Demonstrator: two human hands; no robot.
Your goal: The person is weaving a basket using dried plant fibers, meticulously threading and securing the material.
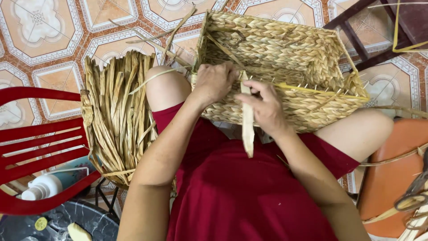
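A flat, pale strip of dried fibre (pixel 247 118) is pinched between the fingers of the right hand (pixel 266 108), its free end hanging toward the lap, while the left hand (pixel 215 81) is closed over the near rim of the rectangular basket of braided straw-coloured fibre (pixel 285 49), apparently to steady it. The basket is propped on the knees and tilted away, so its rim is kept within reach. A bundle of dried fibre strips (pixel 118 118) is draped beside the left knee, next to a red plastic chair (pixel 40 147).
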